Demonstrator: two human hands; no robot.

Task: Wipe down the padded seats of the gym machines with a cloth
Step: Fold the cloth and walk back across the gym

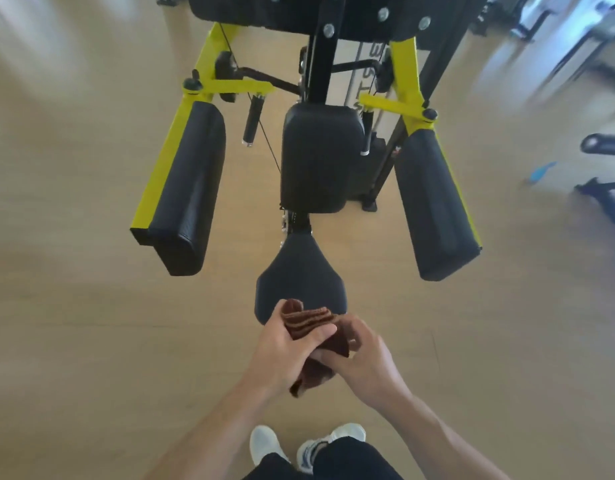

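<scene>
Over the tan floor (91, 341), both hands' grips (281, 348) (364, 358) clamp the folded cloth (309, 323) before the seat (299, 271).

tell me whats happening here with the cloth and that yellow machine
A person stands in front of a yellow-framed gym machine, holding a folded brown cloth in both hands. The left hand grips it from the side while the right hand holds its other end, seemingly folding it. The cloth hovers just short of the black padded seat, not visibly touching it. The back pad and the two side pads are untouched.
</scene>
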